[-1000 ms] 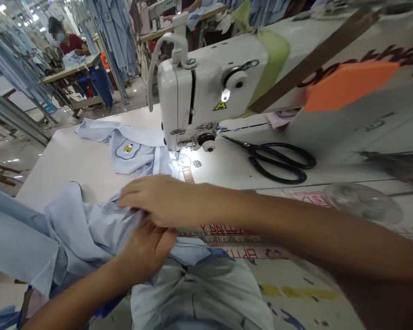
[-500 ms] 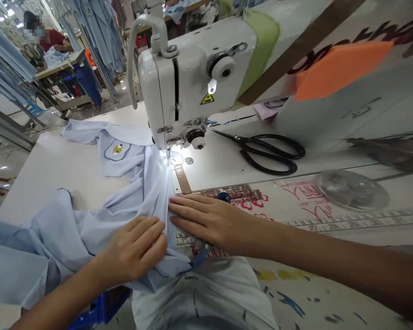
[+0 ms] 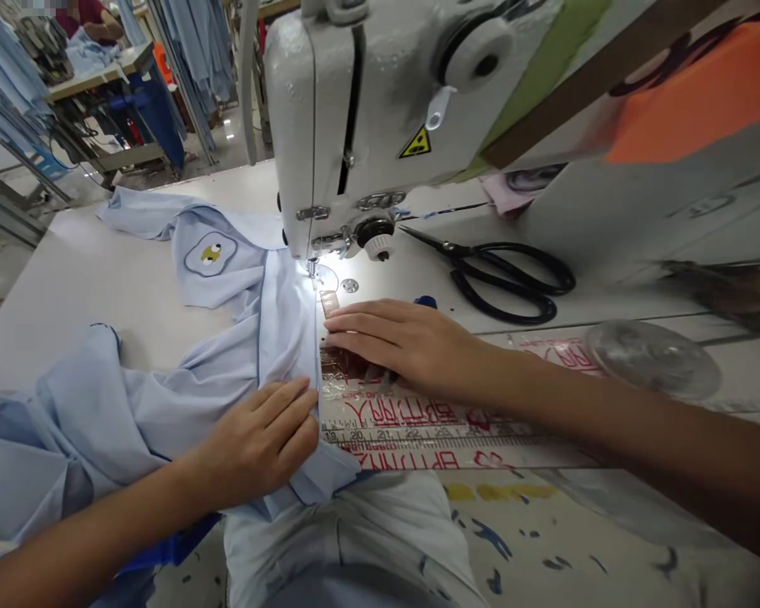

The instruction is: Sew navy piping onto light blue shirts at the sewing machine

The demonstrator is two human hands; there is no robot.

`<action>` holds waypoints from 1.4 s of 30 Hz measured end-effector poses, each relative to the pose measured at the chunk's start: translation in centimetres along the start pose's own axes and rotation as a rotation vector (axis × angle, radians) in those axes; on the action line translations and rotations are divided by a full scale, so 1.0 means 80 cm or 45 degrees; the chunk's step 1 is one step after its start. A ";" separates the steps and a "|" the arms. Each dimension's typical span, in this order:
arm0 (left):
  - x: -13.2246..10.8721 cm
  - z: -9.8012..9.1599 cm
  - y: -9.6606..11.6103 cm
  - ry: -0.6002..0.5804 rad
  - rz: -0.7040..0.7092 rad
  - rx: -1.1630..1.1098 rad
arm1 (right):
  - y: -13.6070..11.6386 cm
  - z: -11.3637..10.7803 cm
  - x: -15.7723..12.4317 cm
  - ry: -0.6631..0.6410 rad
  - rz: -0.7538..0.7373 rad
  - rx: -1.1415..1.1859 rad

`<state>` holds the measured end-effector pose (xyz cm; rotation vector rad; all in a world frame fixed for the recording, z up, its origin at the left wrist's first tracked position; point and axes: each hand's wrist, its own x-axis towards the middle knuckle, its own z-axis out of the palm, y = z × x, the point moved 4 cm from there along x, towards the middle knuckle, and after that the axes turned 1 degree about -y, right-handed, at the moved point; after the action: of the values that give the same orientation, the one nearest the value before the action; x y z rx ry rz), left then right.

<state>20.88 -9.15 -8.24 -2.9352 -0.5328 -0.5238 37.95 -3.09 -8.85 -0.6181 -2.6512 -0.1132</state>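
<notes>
Both hands lie open and flat, gripping nothing: the left hand (image 3: 259, 443) presses the shirt (image 3: 165, 397) on the tabletop (image 3: 69, 279), the right hand (image 3: 405, 338) just beside its fold — so that edge lies straight toward the presser foot (image 3: 313, 268).

Pale blue shirt (image 3: 152, 397) under the left hand (image 3: 259, 443), red lettering (image 3: 405, 412) below the right hand (image 3: 405, 338), black scissors handles (image 3: 513, 317) beyond the right fingertips (image 3: 348, 325)

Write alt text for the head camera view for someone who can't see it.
The person's left hand lies flat on a light blue garment, with the right hand at its edge, beneath a white sewing machine on a white table. Black-handled scissors lie to the right.
</notes>
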 end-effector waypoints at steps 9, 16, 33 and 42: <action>0.001 0.000 -0.004 -0.040 0.001 -0.021 | 0.015 0.024 0.007 -0.144 -0.089 0.086; 0.004 0.005 -0.008 0.046 -0.037 -0.065 | 0.014 0.020 0.003 -0.130 -0.053 0.096; -0.013 0.015 -0.006 -0.115 -0.205 -0.139 | 0.011 0.022 0.005 -0.026 -0.077 -0.009; -0.003 0.028 0.035 -0.056 -0.358 -0.033 | 0.011 0.008 0.004 -0.037 -0.123 0.029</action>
<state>22.38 -11.45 -10.56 -2.9172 -0.9598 -0.4981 37.83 -2.05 -9.30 -0.4876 -2.7068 -0.1028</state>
